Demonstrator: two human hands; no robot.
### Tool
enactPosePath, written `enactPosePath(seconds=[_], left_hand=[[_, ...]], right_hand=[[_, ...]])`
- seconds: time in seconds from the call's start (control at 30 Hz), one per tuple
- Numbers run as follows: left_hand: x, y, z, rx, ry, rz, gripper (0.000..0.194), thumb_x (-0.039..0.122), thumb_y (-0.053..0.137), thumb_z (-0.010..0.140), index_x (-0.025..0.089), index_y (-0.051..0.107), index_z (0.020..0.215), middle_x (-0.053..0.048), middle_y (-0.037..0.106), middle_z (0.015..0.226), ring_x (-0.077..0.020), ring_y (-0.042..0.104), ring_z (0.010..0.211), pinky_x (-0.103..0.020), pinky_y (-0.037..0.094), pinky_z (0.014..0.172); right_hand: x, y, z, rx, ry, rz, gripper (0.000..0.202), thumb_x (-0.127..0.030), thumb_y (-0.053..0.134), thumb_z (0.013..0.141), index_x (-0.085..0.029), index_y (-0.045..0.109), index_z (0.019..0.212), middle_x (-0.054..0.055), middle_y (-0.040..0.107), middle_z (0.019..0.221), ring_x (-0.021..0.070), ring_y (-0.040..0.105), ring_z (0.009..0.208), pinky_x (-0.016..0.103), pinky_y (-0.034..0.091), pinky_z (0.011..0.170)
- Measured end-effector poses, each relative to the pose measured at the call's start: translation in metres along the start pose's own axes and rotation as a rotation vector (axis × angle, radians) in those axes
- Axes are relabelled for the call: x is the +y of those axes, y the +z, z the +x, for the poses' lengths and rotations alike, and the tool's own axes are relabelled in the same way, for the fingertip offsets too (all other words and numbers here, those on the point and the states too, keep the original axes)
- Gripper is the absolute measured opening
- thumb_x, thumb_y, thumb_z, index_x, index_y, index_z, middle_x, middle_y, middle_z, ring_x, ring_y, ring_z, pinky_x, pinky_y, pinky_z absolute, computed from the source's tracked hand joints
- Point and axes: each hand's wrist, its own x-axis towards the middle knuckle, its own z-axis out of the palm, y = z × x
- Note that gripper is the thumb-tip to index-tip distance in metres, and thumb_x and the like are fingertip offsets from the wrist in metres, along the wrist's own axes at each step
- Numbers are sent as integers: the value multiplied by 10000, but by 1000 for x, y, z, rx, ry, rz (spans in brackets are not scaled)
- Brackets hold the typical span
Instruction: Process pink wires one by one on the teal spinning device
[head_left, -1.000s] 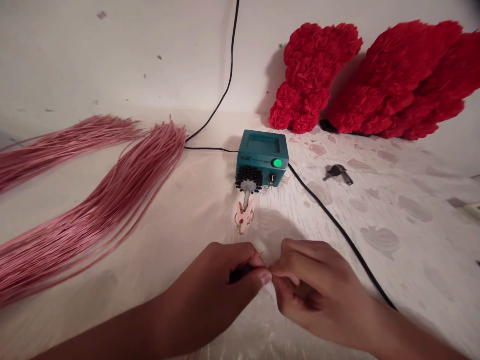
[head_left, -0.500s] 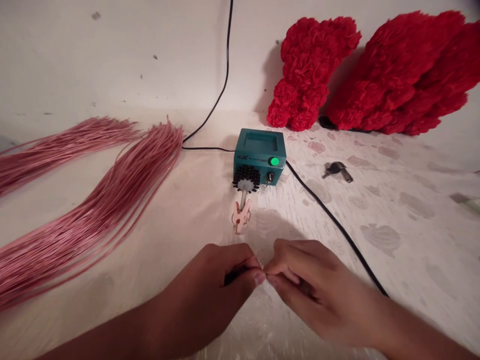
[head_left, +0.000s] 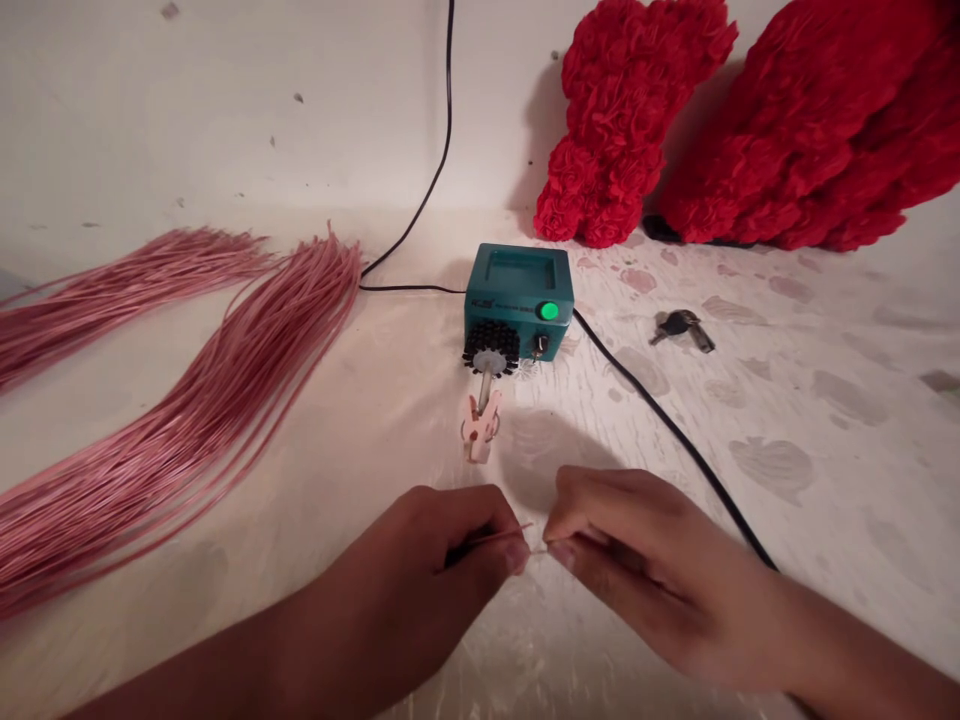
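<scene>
My left hand (head_left: 450, 560) is closed in a pinch on a thin pink cord (head_left: 501, 536), whose end pokes out past the fingertips. Just to the right, my right hand (head_left: 637, 570) is also closed, thumb against forefinger. A thin pale strand (head_left: 538, 551) spans the small gap between the two pinches; what it is made of I cannot tell. Beyond my hands stands a small teal motor box (head_left: 519, 285) with a lit green button. From its black toothed wheel (head_left: 491, 348) a shaft points toward me, with a pink clothes-peg-like clip (head_left: 480, 425) at its tip.
Two bundles of pink cords (head_left: 225, 390) lie along the left side. Red artificial flower bunches (head_left: 607, 120) lean at the back right. A set of keys (head_left: 682, 328) rests right of the box. A black cable (head_left: 667, 420) runs past my right hand.
My hands have drawn slightly apart, the right one shifting to the right. The pink cord end and the pale strand between the fingertips now show. The view has tilted a little.
</scene>
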Motion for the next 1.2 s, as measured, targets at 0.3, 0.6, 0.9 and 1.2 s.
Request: enactPosePath(seconds=[0.3, 0.6, 0.9, 1.2], left_hand=[[-2, 2, 0, 60, 4, -23, 285, 340, 454, 962, 196, 495, 719, 61, 486, 667, -113, 408, 642, -231, 341, 569], [1, 1, 3, 45, -11, -15, 266, 314, 472, 944, 193, 513, 711, 60, 525, 667, -109, 435, 640, -219, 353, 571], [1, 2, 2, 13, -17, 23, 270, 306, 452, 946, 190, 526, 714, 48, 555, 693, -120, 462, 660, -235, 361, 582], [1, 4, 3, 29, -45, 38, 266, 304, 447, 942, 190, 568, 734, 39, 555, 686, -122, 453, 644, -240, 344, 561]], right_hand=[[-1, 6, -3, 59, -29, -35, 222, -103, 588, 887, -229, 562, 1067, -39, 538, 796, 87, 537, 697, 229, 433, 631], [-1, 14, -2, 169, -125, -196, 182, -29, 574, 855, -196, 603, 922, -61, 478, 695, 68, 459, 608, 222, 381, 612], [-2, 20, -2, 178, -57, -217, 207, 1, 545, 694, -194, 490, 739, -82, 350, 634, 64, 356, 543, 234, 279, 529], [1, 25, 2, 206, -37, -122, 243, -4, 524, 665, -203, 408, 740, -96, 296, 615, 48, 321, 513, 216, 246, 517]])
